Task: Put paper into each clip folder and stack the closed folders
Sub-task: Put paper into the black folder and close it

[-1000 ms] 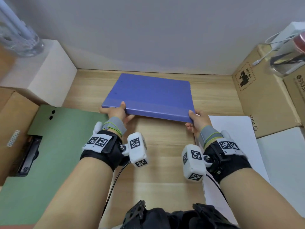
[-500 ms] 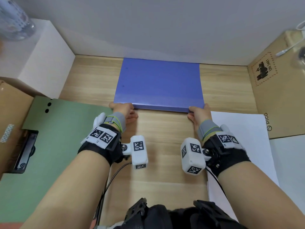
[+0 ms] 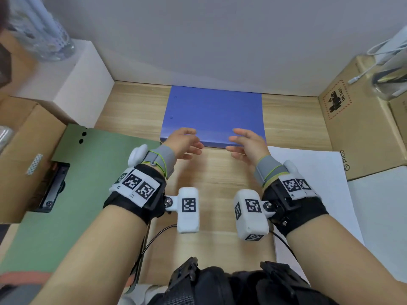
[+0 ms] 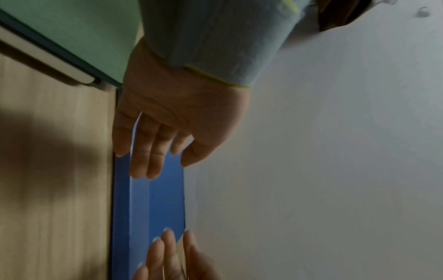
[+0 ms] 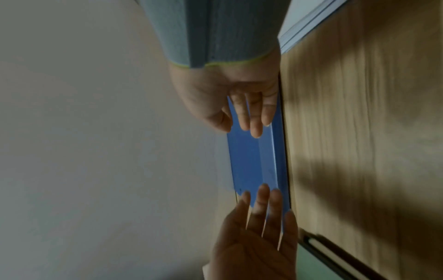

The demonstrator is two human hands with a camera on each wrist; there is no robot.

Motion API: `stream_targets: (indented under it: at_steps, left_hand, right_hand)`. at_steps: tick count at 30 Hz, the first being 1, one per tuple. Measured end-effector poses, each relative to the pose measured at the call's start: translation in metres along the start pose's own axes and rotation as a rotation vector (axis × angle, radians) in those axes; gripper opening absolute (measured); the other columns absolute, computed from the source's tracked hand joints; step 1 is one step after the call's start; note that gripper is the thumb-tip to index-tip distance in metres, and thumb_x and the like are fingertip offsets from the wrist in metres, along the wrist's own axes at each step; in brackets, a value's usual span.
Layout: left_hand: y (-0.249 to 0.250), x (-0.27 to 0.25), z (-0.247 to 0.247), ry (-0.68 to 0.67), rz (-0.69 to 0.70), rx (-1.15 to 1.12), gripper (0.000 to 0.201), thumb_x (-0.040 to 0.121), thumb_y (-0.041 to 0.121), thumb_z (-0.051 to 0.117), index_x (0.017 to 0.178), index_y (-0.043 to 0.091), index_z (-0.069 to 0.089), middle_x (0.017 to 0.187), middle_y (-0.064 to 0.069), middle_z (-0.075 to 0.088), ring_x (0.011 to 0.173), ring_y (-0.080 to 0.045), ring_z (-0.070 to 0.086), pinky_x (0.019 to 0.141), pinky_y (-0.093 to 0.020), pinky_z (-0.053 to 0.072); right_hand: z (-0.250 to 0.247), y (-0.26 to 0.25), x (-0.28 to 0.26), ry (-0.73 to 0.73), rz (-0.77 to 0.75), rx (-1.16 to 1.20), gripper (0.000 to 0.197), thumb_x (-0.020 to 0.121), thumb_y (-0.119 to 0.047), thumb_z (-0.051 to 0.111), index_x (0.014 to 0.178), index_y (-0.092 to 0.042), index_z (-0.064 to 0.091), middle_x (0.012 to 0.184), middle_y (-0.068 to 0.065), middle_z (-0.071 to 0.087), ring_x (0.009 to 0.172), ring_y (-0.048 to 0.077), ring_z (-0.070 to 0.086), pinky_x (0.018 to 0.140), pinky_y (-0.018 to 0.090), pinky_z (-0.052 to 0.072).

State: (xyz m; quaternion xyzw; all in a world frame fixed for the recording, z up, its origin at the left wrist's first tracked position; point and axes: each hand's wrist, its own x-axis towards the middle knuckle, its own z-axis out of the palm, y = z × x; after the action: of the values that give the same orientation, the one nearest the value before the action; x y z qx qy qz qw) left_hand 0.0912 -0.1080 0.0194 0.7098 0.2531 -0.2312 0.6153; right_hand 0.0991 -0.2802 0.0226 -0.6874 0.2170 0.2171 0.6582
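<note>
Just beyond your fingertips, the closed blue plastic clip folder (image 3: 212,115) now lies flat on the pale wooden desk (image 3: 211,177), squared against the back wall. A moment ago both hands gripped its near corners; now your left hand (image 3: 184,143) and right hand (image 3: 247,144) hover above its near edge, fingers relaxed and holding nothing. That folder looks placed as the base of the stack. The open green clip folder (image 3: 77,183) lies beside your left wrist and loose white paper (image 3: 312,172) beside your right, probably next.

head: overhead, downward | wrists: close, blurry, maybe sideways | shared: blue folder (image 3: 212,113)
</note>
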Motion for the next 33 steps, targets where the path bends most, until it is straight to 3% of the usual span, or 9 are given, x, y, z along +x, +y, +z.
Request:
stream_targets:
  at_steps: [5, 8, 10, 12, 15, 20, 26, 30, 33]
  left_hand:
    - [-0.014, -0.022, -0.011, 0.002, 0.072, 0.211, 0.016, 0.095, 0.013, 0.044, 0.11, 0.018, 0.047, 0.087, -0.004, 0.062, 0.064, -0.011, 0.055, 0.057, -0.024, 0.035]
    - [-0.034, -0.029, -0.03, 0.094, 0.063, 0.326, 0.017, 0.093, 0.011, 0.046, 0.107, 0.018, 0.05, 0.098, -0.009, 0.061, 0.067, -0.015, 0.056, 0.057, -0.023, 0.041]
    - [-0.048, -0.034, -0.051, 0.179, 0.042, 0.478, 0.027, 0.091, 0.013, 0.049, 0.117, 0.016, 0.055, 0.113, -0.012, 0.063, 0.092, -0.027, 0.063, 0.08, -0.03, 0.05]
    - [-0.063, -0.039, -0.076, 0.291, 0.013, 0.617, 0.04, 0.091, 0.015, 0.05, 0.131, 0.012, 0.05, 0.13, -0.012, 0.056, 0.118, -0.03, 0.055, 0.101, -0.033, 0.043]
    - [-0.079, -0.049, -0.113, 0.492, -0.02, 0.688, 0.054, 0.09, 0.015, 0.053, 0.141, 0.01, 0.036, 0.143, -0.016, 0.041, 0.133, -0.03, 0.039, 0.109, -0.034, 0.032]
    - [-0.097, -0.064, -0.163, 0.741, -0.146, 0.708, 0.071, 0.086, 0.018, 0.057, 0.147, 0.011, 0.022, 0.154, -0.013, 0.017, 0.141, -0.029, 0.021, 0.111, -0.04, 0.025]
    - [-0.101, -0.059, -0.192, 0.728, -0.165, 0.627, 0.069, 0.087, 0.016, 0.058, 0.145, 0.001, 0.023, 0.152, -0.018, 0.019, 0.138, -0.032, 0.025, 0.112, -0.035, 0.022]
    - [-0.101, -0.055, -0.198, 0.701, -0.132, 0.587, 0.058, 0.086, 0.016, 0.057, 0.137, -0.001, 0.034, 0.147, -0.02, 0.024, 0.135, -0.035, 0.03, 0.11, -0.036, 0.028]
    - [-0.096, -0.053, -0.194, 0.68, -0.147, 0.53, 0.052, 0.088, 0.017, 0.055, 0.134, -0.001, 0.039, 0.146, -0.019, 0.022, 0.132, -0.037, 0.035, 0.106, -0.036, 0.032]
  right_hand:
    - [0.031, 0.004, -0.029, -0.156, 0.004, -0.059, 0.032, 0.09, -0.004, 0.05, 0.121, -0.011, 0.055, 0.092, 0.001, 0.059, 0.066, 0.012, 0.058, 0.065, 0.021, 0.046]
    - [0.053, 0.018, -0.039, -0.233, 0.039, -0.08, 0.028, 0.09, -0.003, 0.048, 0.116, -0.012, 0.056, 0.084, 0.0, 0.058, 0.065, 0.013, 0.057, 0.063, 0.022, 0.045]
    - [0.07, 0.028, -0.044, -0.276, 0.075, -0.094, 0.028, 0.091, -0.003, 0.046, 0.116, -0.012, 0.055, 0.08, 0.0, 0.058, 0.065, 0.013, 0.056, 0.062, 0.022, 0.045]
    - [0.086, 0.04, -0.047, -0.312, 0.124, -0.1, 0.031, 0.093, -0.003, 0.044, 0.123, -0.008, 0.053, 0.08, 0.001, 0.056, 0.066, 0.014, 0.055, 0.063, 0.024, 0.047]
    - [0.106, 0.055, -0.052, -0.345, 0.197, -0.101, 0.035, 0.094, -0.003, 0.044, 0.128, -0.008, 0.047, 0.08, 0.001, 0.053, 0.069, 0.014, 0.053, 0.067, 0.027, 0.047]
    - [0.134, 0.077, -0.055, -0.344, 0.284, -0.175, 0.048, 0.093, -0.011, 0.05, 0.138, -0.015, 0.035, 0.11, 0.003, 0.047, 0.092, 0.018, 0.048, 0.067, 0.032, 0.049]
    - [0.15, 0.09, -0.051, -0.325, 0.308, -0.193, 0.055, 0.094, -0.011, 0.049, 0.144, -0.014, 0.028, 0.125, 0.004, 0.043, 0.107, 0.015, 0.043, 0.084, 0.04, 0.046]
    - [0.163, 0.097, -0.048, -0.337, 0.31, -0.21, 0.033, 0.092, -0.008, 0.046, 0.124, -0.018, 0.048, 0.121, 0.006, 0.05, 0.105, 0.016, 0.043, 0.082, 0.037, 0.045]
    - [0.163, 0.1, -0.042, -0.294, 0.329, -0.206, 0.014, 0.09, -0.009, 0.048, 0.094, -0.022, 0.051, 0.111, 0.003, 0.051, 0.102, 0.02, 0.047, 0.066, 0.027, 0.043]
